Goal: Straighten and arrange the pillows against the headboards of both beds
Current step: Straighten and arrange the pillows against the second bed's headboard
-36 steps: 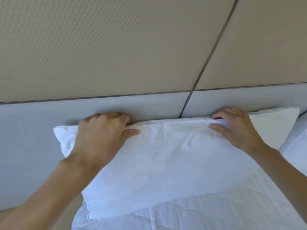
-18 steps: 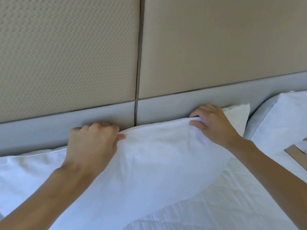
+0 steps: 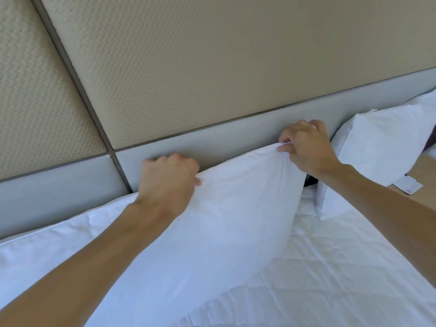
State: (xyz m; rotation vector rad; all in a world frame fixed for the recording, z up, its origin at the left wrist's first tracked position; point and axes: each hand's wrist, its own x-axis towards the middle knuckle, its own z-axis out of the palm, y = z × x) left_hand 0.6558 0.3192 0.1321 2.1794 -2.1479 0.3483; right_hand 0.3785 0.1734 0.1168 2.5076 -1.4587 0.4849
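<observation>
A white pillow (image 3: 226, 223) leans against the grey padded headboard (image 3: 59, 192), its top edge held up. My left hand (image 3: 168, 178) grips that top edge near the middle. My right hand (image 3: 305, 147) pinches the pillow's upper right corner, lifted against the headboard. Under my left forearm a second white pillow (image 3: 47, 244) lies to the left along the headboard. A third white pillow (image 3: 377, 149) rests further right against the headboard, apart from the held one.
A white quilted bedcover (image 3: 342, 279) spreads below the pillows. Beige textured wall panels (image 3: 188, 67) rise above the headboard. A tan surface (image 3: 422, 180) shows at the right edge, beside a white label tab.
The view has swung right and tilted. My right hand has raised the pillow's right corner higher, and the pillow to the right has come further into view.
</observation>
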